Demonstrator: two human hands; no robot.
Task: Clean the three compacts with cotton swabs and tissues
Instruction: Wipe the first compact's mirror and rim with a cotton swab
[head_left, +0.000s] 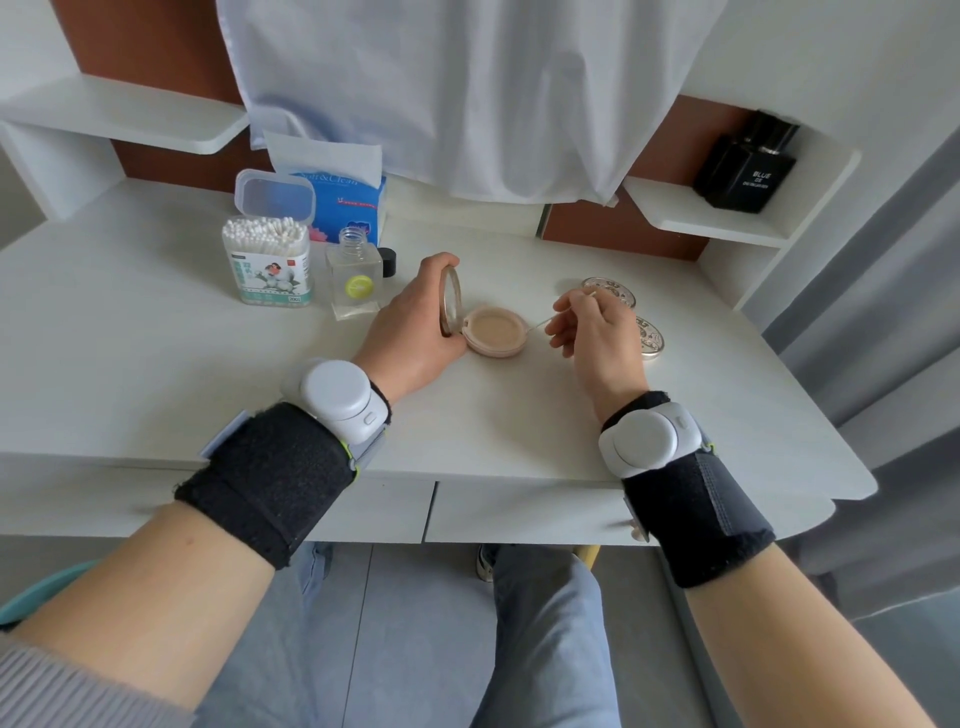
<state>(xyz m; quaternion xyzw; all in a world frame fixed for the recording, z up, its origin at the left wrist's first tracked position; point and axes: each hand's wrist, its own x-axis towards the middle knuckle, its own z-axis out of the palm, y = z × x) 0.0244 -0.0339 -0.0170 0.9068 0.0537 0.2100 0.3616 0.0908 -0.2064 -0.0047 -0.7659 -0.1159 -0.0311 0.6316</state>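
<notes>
Directly between both hands (415, 317) (592, 327) lies the open compact (493, 332).

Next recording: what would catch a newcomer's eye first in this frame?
The open pink compact at centre, its lid held upright by the left grip while the right grip pinches a cotton swab at its rim. Then the two silver compacts just right of it, and the black bottle on the right shelf.

Pink compact (493, 335) lies open, lid upright; far silver compact (615, 292) and near silver compact (653, 339) lie closed nearby
</notes>
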